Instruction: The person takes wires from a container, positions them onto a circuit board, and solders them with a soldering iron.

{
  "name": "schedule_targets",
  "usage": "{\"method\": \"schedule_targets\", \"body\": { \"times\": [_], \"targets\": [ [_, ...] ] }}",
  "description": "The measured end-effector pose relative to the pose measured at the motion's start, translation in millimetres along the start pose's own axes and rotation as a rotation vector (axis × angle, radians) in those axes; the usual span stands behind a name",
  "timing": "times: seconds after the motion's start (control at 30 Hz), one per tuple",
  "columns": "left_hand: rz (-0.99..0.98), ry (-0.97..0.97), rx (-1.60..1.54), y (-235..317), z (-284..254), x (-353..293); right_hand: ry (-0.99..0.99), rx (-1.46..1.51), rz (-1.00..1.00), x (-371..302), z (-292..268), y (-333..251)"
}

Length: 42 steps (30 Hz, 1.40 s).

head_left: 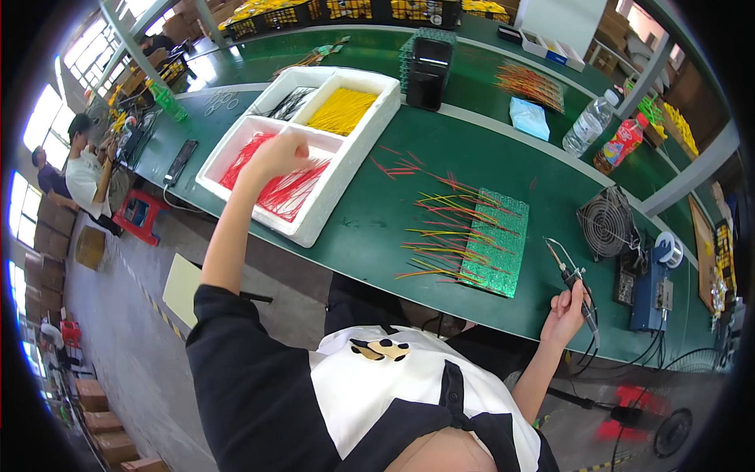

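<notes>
Curling over thin red wires [291,193], left hand [285,154] (pinch unclear); right hand [563,316] pinching soldering iron [569,278]

We see bright windows [43,118] at the upper left, a grey floor [157,377] across the lower left, cardboard boxes [49,263] stacked along the left, and a green bench [358,240] spanning the middle.
</notes>
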State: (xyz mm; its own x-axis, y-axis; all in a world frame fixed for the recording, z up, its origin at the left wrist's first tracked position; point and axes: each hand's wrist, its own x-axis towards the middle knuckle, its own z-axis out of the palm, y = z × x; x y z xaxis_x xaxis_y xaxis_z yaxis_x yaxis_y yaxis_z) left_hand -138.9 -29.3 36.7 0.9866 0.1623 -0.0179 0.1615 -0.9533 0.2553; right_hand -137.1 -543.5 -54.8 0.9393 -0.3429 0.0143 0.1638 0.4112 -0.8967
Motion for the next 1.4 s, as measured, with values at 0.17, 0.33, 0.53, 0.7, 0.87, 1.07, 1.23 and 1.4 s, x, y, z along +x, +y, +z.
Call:
{"method": "schedule_targets", "body": {
  "times": [0.17, 0.33, 0.53, 0.7, 0.87, 1.07, 1.23, 1.4],
  "targets": [
    [0.037, 0.063, -0.132, -16.1, 31.1, -10.0, -0.009, 0.021, -0.001, 3.6, 0.6, 6.0],
    [0.021, 0.134, -0.211, -18.6, 35.0, -12.3, -0.001, 0.007, 0.005, 1.8, 3.6, 2.6],
    [-0.019, 0.159, -0.169, -24.8, 47.1, -3.6, 0.01, 0.024, -0.005, 2.7, 1.4, 2.2],
    [-0.006, 0.196, -0.173, -24.9, 37.8, -10.0, -0.006, 0.02, -0.014, 3.7, 4.3, 3.0],
    [-0.012, 0.246, -0.189, -19.1, 37.0, -15.0, -0.015, 0.066, 0.009, 3.8, 4.3, 4.4],
    [0.157, 0.403, -0.276, -5.6, 13.3, 46.9, -0.023, -0.001, -0.016, 0.7, -5.7, 5.2],
    [0.094, 0.218, -0.063, 5.5, 31.2, 111.7, -0.015, -0.004, -0.028, -1.5, 0.6, 3.3],
    [0.002, 0.211, -0.122, -7.5, 51.2, 138.2, 0.022, 0.015, -0.006, 2.3, 6.7, 2.3]
  ]
}}
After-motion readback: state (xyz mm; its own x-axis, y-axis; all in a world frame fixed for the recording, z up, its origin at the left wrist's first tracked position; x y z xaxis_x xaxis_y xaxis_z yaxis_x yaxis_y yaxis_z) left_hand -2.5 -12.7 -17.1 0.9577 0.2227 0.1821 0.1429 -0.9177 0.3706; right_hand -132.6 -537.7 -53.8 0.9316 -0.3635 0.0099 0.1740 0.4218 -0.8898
